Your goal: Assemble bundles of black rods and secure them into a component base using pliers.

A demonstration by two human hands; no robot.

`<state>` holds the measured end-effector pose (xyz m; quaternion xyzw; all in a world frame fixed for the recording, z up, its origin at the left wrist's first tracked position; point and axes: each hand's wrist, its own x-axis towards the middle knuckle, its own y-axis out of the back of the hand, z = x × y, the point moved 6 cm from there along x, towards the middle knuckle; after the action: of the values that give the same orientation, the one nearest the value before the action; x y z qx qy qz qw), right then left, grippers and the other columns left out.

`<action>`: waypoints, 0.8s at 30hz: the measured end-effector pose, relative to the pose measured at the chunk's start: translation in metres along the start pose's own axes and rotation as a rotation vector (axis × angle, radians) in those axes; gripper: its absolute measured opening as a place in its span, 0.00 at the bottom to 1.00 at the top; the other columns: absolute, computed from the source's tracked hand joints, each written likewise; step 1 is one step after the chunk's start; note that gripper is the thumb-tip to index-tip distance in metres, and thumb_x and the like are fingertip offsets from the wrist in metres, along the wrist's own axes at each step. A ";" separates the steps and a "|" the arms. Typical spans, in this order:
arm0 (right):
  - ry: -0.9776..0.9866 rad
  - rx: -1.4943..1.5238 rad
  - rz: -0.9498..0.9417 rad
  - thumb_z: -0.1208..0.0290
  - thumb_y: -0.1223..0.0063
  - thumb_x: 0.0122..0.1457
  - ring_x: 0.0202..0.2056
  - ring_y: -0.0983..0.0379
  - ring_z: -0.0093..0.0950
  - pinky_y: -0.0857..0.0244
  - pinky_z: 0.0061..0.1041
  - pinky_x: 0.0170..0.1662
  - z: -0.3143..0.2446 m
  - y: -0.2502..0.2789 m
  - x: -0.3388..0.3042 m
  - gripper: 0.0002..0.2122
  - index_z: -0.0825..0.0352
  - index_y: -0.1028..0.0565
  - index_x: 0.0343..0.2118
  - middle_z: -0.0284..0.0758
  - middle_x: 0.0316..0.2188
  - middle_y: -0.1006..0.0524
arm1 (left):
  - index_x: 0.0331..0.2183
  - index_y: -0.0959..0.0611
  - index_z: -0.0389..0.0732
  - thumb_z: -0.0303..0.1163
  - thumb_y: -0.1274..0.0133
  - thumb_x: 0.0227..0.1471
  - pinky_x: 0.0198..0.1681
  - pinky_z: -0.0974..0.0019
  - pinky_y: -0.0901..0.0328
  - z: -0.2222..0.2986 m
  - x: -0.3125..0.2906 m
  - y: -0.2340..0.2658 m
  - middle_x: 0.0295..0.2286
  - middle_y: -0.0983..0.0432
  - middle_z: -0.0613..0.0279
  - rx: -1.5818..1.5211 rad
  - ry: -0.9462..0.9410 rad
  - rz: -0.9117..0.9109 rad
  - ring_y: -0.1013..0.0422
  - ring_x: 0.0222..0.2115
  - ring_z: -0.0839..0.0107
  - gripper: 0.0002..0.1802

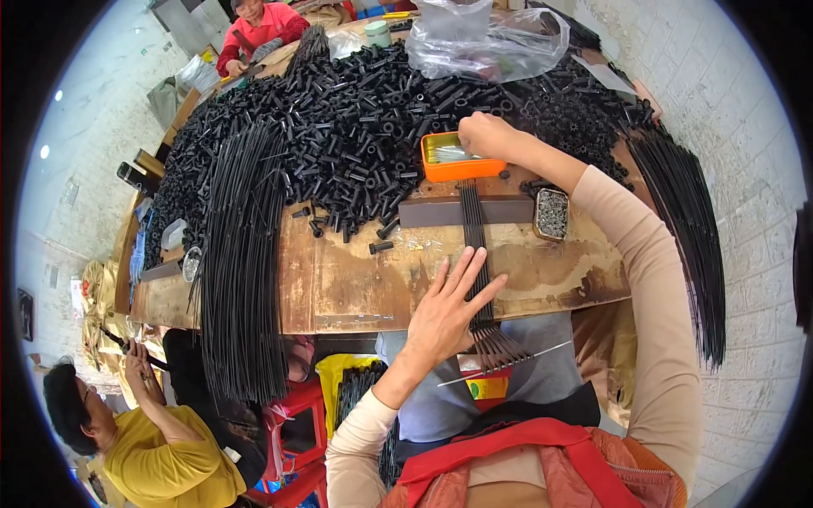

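My left hand (447, 306) lies flat with its fingers spread over a row of thin black rods (476, 241), which look like umbrella ribs. The rods cross a dark flat bar (428, 213) on the table and fan out past its near edge, where a thin metal rod (552, 349) runs across their ends. Above the far end of the row, my right hand (486, 135) is at an orange tray (461, 169) holding thin silvery pins (449, 154). Its fingers are curled closed at the tray's right side; whatever they hold is hidden.
A big heap of black plastic tubes (356, 127) covers the far table. Long black rod bundles (244, 254) hang over the front edge. A small tin of metal bits (552, 213) stands right of the bar. Two other people work at far left (258, 34) and near left (161, 440).
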<state>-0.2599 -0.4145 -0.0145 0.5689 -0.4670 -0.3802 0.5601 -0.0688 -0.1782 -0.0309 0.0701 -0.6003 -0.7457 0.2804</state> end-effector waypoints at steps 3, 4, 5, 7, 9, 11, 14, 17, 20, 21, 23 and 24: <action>-0.071 0.200 -0.033 0.72 0.44 0.43 0.29 0.22 0.42 0.28 0.37 0.35 0.003 0.013 -0.010 0.07 0.67 0.19 0.26 0.45 0.26 0.20 | 0.59 0.34 0.57 0.23 0.49 0.43 0.63 0.51 0.51 0.000 -0.002 -0.003 0.63 0.51 0.53 0.098 -0.014 -0.013 0.54 0.64 0.56 0.40; -0.137 0.322 -0.046 0.72 0.44 0.42 0.28 0.22 0.41 0.28 0.35 0.34 0.005 0.018 -0.015 0.07 0.66 0.19 0.25 0.43 0.26 0.20 | 0.59 0.34 0.57 0.23 0.49 0.43 0.63 0.51 0.51 -0.001 -0.003 -0.005 0.63 0.51 0.53 0.099 -0.013 -0.014 0.54 0.64 0.56 0.40; -0.129 0.400 -0.002 0.72 0.45 0.45 0.27 0.24 0.39 0.30 0.33 0.33 0.003 0.026 -0.019 0.05 0.67 0.21 0.24 0.40 0.24 0.21 | 0.59 0.34 0.57 0.31 0.47 0.45 0.63 0.51 0.51 -0.002 -0.003 -0.007 0.63 0.51 0.53 0.079 -0.021 0.009 0.53 0.64 0.56 0.38; 0.038 0.407 0.211 0.72 0.46 0.46 0.27 0.25 0.39 0.31 0.32 0.33 -0.011 0.047 -0.034 0.05 0.67 0.23 0.24 0.40 0.24 0.22 | 0.59 0.34 0.57 0.38 0.45 0.47 0.63 0.50 0.51 -0.001 -0.002 -0.007 0.63 0.51 0.52 0.052 -0.029 0.031 0.53 0.64 0.56 0.36; 0.202 0.432 0.391 0.75 0.48 0.52 0.29 0.26 0.35 0.34 0.30 0.33 -0.038 0.066 -0.062 0.04 0.68 0.25 0.29 0.39 0.25 0.26 | 0.60 0.34 0.57 0.53 0.44 0.44 0.63 0.50 0.52 -0.003 -0.004 -0.004 0.63 0.51 0.52 0.030 -0.028 0.031 0.53 0.64 0.55 0.40; 0.206 0.345 0.399 0.76 0.48 0.52 0.29 0.26 0.37 0.33 0.32 0.33 -0.049 0.056 -0.096 0.05 0.68 0.25 0.32 0.40 0.25 0.26 | 0.60 0.35 0.56 0.54 0.44 0.44 0.64 0.49 0.54 -0.002 -0.002 -0.001 0.63 0.51 0.51 0.050 -0.041 0.030 0.53 0.64 0.54 0.41; 0.211 0.180 0.384 0.78 0.48 0.51 0.29 0.27 0.40 0.32 0.34 0.33 -0.050 0.027 -0.127 0.10 0.68 0.26 0.37 0.40 0.26 0.27 | 0.60 0.35 0.54 0.55 0.43 0.44 0.65 0.49 0.56 -0.001 0.000 0.000 0.62 0.50 0.51 0.064 -0.054 0.021 0.54 0.64 0.54 0.42; 0.228 0.084 0.367 0.79 0.49 0.50 0.31 0.26 0.41 0.31 0.36 0.34 -0.055 0.015 -0.142 0.12 0.67 0.25 0.40 0.40 0.29 0.27 | 0.58 0.33 0.53 0.54 0.42 0.44 0.65 0.49 0.56 -0.003 -0.001 0.000 0.62 0.49 0.51 0.048 -0.048 0.024 0.53 0.64 0.54 0.41; 0.216 0.071 0.347 0.79 0.49 0.49 0.32 0.25 0.40 0.29 0.37 0.35 -0.054 0.014 -0.146 0.13 0.67 0.25 0.40 0.39 0.30 0.27 | 0.57 0.32 0.52 0.32 0.40 0.35 0.64 0.50 0.52 -0.002 0.000 0.000 0.62 0.48 0.53 -0.001 -0.029 0.032 0.50 0.63 0.55 0.43; 0.194 0.069 0.325 0.79 0.49 0.49 0.33 0.25 0.40 0.29 0.37 0.35 -0.051 0.013 -0.146 0.14 0.67 0.25 0.41 0.40 0.31 0.27 | 0.57 0.32 0.52 0.32 0.40 0.35 0.64 0.50 0.52 -0.002 0.001 -0.001 0.62 0.48 0.53 -0.002 -0.027 0.027 0.50 0.63 0.55 0.43; 0.177 0.072 0.318 0.79 0.49 0.49 0.33 0.25 0.40 0.29 0.37 0.35 -0.050 0.013 -0.149 0.14 0.67 0.25 0.41 0.40 0.31 0.27 | 0.58 0.32 0.52 0.31 0.41 0.35 0.64 0.50 0.52 0.000 0.001 -0.002 0.62 0.48 0.54 -0.036 -0.023 0.036 0.50 0.63 0.55 0.43; 0.161 0.072 0.311 0.79 0.48 0.49 0.33 0.25 0.40 0.29 0.37 0.35 -0.049 0.013 -0.150 0.13 0.67 0.25 0.41 0.40 0.31 0.27 | 0.58 0.32 0.52 0.31 0.41 0.35 0.64 0.50 0.52 0.000 0.002 -0.002 0.62 0.48 0.54 -0.036 -0.022 0.033 0.50 0.63 0.55 0.43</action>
<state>-0.2555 -0.2566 -0.0112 0.5381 -0.5163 -0.2254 0.6270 -0.0709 -0.1785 -0.0319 0.0468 -0.5911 -0.7524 0.2871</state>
